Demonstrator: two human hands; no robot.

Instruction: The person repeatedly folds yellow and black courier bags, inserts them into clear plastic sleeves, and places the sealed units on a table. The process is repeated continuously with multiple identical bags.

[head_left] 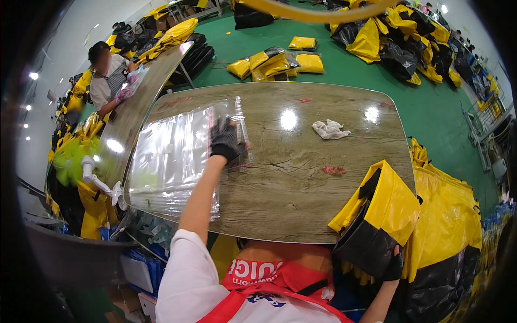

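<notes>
**Reaching Across a Stack of Clear Bags, One Garment in the Other Hand**

Pressing down on the far edge of a stack of clear plastic bags, the left hand wears a dark glove, its fingers spread flat on the plastic rather than closed round it. The stack lies on the left part of one wood-grain table; how many bags it holds cannot be counted, as the sheets blur into one another.

The right hand, also in a dark glove, is at the table's near right corner, fingers curled round the lower black edge of one folded yellow-and-black garment, which leans up against the table edge. Beside it, to the right, a larger heap of yellow-and-black garments hangs below table level.

On the table, well apart from both hands, lies one crumpled white cloth. About five folded yellow packs sit on the green floor beyond the table.

One other person stands at a second table on the left. One small green fan is just beside the near left corner.
</notes>
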